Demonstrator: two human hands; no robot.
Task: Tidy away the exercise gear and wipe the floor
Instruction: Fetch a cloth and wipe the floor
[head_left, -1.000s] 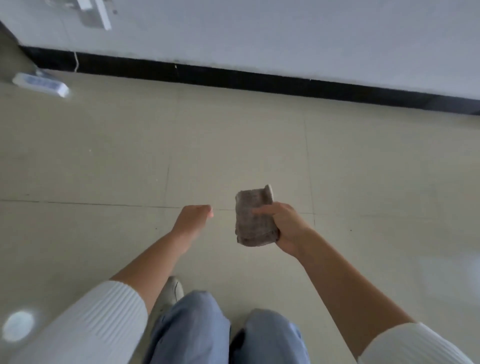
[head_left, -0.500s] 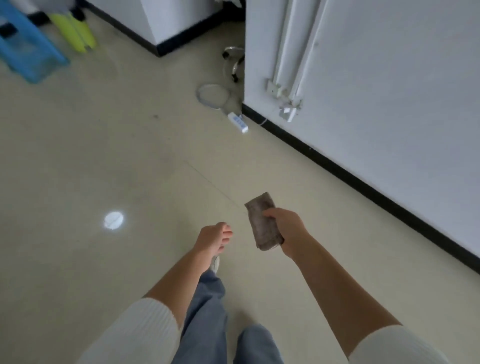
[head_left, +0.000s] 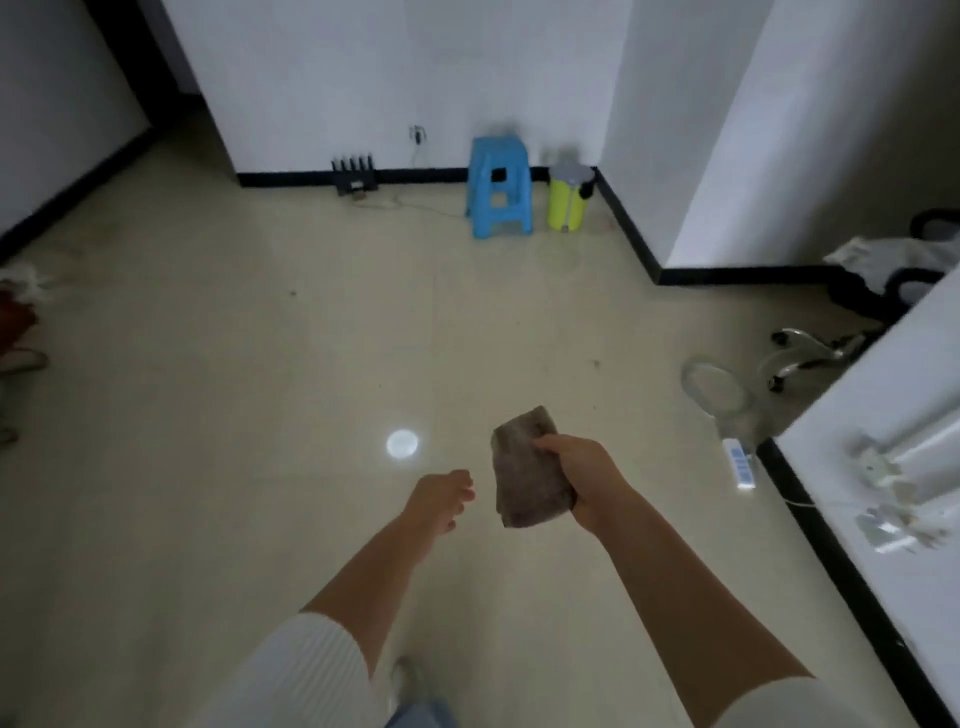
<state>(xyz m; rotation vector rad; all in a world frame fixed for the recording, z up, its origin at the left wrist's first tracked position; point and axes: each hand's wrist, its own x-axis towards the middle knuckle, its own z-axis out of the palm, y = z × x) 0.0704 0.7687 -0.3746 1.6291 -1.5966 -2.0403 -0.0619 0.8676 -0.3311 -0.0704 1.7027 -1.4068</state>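
Cloth (head_left: 527, 470), folded, grey-brown, sits in the right hand (head_left: 579, 475) at centre frame, held above the floor (head_left: 234, 364) w/ thumb on top and fingers wrapped round its right edge; lower end of the cloth hangs free below the palm. Right forearm runs up from lower right, bare from wrist to a pushed-up white ribbed sleeve. Left hand (head_left: 439, 499) hangs just left of the cloth, not touching it, holding nothing, fingers loosely curled and pointing toward the cloth; left forearm angles up from bottom centre, same white sleeve (head_left: 306, 670) at the elbow. A shoe tip and a bit of blue trouser leg show at bottom edge betw. the arms.

Floor is pale glossy tile, w/ a round light reflection (head_left: 401, 443) just ahead of the left hand. Against the far wall: a blue plastic stool (head_left: 498, 192), a yellow-green bin w/ grey lid (head_left: 569, 200) just beside it on the right, and a small dark rack (head_left: 354, 174) to the left w/ a cord trailing across the tile. At right, near the black skirting: a white power strip (head_left: 740, 462), a clear ring-shaped item (head_left: 714, 384) (blurred, can't tell what), and chrome chair-base legs w/ castors (head_left: 810, 353).
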